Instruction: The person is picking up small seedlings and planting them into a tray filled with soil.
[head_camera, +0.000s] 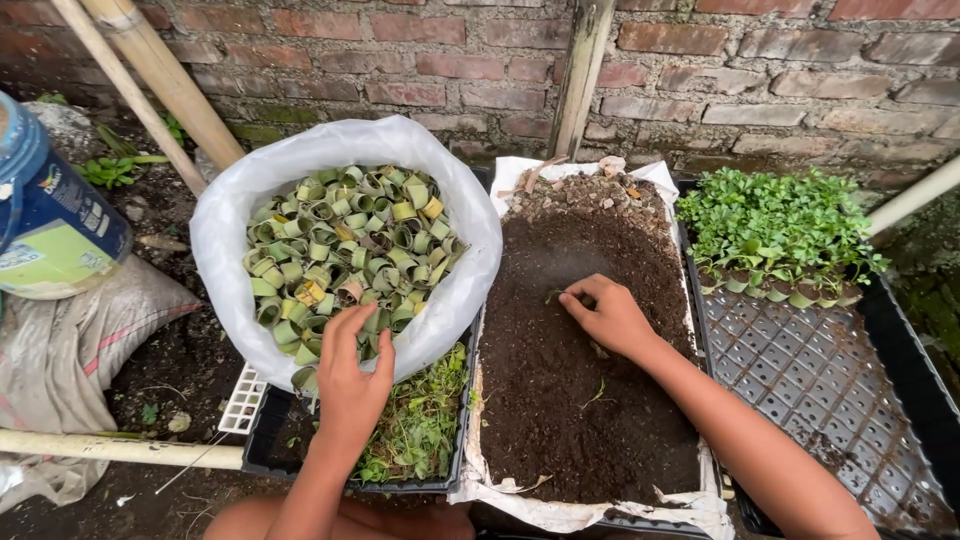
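While the left hand reaches into the white sack with fingers spread flat over the leaf rings, it isn't gripping one yet as far as I can see, just resting on the pile near the sack's front edge. Right hand is over in the soil tray, fingertips pinched together on the dirt, maybe around a tiny sprout, hard to tell. Those rings look like curled strips of green leaf, so I'd guess super light, springy and easy to squash; probably best pinched gently across the outside wall, not crushed from the top. Soil looks loose and crumbly. Seedlings sit in a black mesh tray off to the right, and a tray of weedy greens sits under the sack.
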